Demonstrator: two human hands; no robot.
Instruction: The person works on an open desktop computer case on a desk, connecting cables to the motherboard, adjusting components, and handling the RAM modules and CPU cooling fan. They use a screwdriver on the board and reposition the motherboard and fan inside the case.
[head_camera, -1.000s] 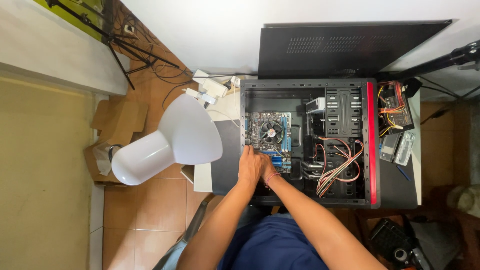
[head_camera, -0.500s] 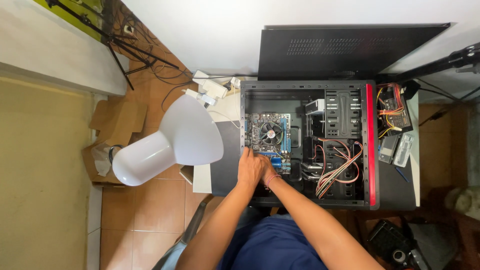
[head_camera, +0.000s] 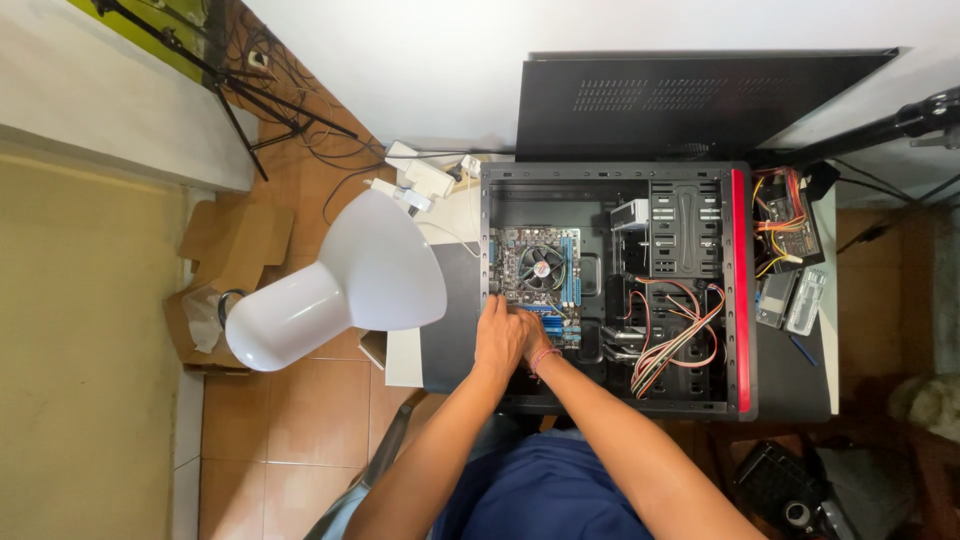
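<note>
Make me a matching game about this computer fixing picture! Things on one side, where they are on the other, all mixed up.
Things:
1. white lamp
2. round cooler fan
3. black side panel
4. bundle of coloured wires

Places:
A. leaning beyond the far side of the open case
B. in the case, to the right of both hands
C. outside the case, to its left
D. on the motherboard, just above the left hand and right hand

Pairs: 1-C, 2-D, 3-A, 4-B

left hand (head_camera: 499, 338) on motherboard (head_camera: 537, 283) lower edge | right hand (head_camera: 533, 345) beside it, touching | open computer case (head_camera: 610, 175) | white lamp (head_camera: 340, 280) left
</note>
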